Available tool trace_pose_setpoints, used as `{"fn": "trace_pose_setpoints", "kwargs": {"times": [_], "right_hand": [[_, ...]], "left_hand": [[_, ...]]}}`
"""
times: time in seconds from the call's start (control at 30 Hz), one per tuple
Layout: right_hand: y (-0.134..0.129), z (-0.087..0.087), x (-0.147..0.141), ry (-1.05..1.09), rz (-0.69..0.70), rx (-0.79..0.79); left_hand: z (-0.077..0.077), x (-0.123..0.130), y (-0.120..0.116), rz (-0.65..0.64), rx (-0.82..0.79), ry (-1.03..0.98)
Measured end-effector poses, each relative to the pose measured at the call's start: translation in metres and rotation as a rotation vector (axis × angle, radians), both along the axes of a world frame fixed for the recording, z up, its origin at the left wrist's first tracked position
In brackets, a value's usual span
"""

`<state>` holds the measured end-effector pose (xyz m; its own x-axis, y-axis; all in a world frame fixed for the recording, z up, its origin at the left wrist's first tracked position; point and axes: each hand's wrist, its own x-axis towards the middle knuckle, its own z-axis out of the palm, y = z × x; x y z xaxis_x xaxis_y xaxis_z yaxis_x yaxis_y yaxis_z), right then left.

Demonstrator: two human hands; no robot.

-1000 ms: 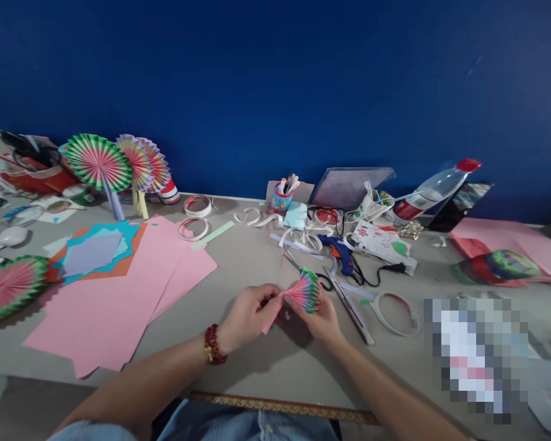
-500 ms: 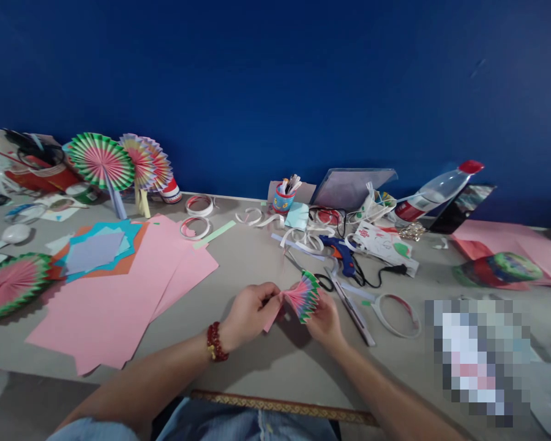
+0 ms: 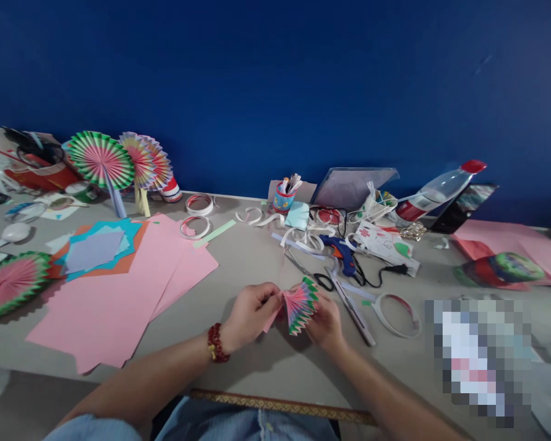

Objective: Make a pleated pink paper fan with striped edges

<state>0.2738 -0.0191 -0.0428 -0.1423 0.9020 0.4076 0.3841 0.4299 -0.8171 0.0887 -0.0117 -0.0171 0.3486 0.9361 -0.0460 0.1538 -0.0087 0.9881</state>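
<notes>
Tipped further downward since half a second ago, at lower centre: a pleated pink paper fan with green edge [image 3: 300, 307].
Spread at left: flat pink paper sheets [image 3: 114, 306]. Pinching the gathered end with the left hand's [image 3: 250, 313] fingers; gripping the pleats from behind with the right hand [image 3: 325, 321], fingertips hidden. Just beyond: black-handled scissors [image 3: 304, 267].

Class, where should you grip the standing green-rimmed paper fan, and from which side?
Grip the standing fan by its lilac stick, coming from the near side of the table. The stick is narrow and uncovered there, below the pleated disc, whose thin folds would probably crease if squeezed.
</notes>
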Motion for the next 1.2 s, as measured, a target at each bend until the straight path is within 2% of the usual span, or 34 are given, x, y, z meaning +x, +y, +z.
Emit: {"fn": "trace_pose_setpoints", "kwargs": {"times": [0.17, 0.27, 0.5, 0.67, 0.77, 0.9, 1.03, 1.2], "right_hand": [[-0.004, 0.012, 0.002, -0.218, 0.078, 0.353], [-0.004, 0.012, 0.001, -0.295, 0.091, 0.418], [0.000, 0.012, -0.005, -0.359, 0.122, 0.361], [0.006, 0.017, -0.003, -0.329, 0.104, 0.393], [0.008, 0.019, -0.001, -0.315, 0.135, 0.338], [0.009, 0.020, 0.001, -0.353, 0.090, 0.299], [0.009, 0.020, 0.002, -0.303, 0.015, 0.301], [0.009, 0.020, 0.004, -0.275, 0.033, 0.297]], "left_hand": [[-0.003, 0.002, -0.002, 0.043, -0.088, -0.070], [-0.004, 0.002, -0.002, 0.066, -0.153, -0.100], [-0.004, 0.004, 0.002, 0.098, -0.280, -0.187], [0.000, -0.001, 0.010, 0.033, -0.301, -0.250], [0.000, -0.003, 0.011, 0.004, -0.308, -0.281], [-0.001, -0.002, 0.008, -0.030, -0.349, -0.301], [0.002, 0.001, 0.005, -0.059, -0.297, -0.263], [0.000, 0.001, 0.004, -0.057, -0.188, -0.167]]}}
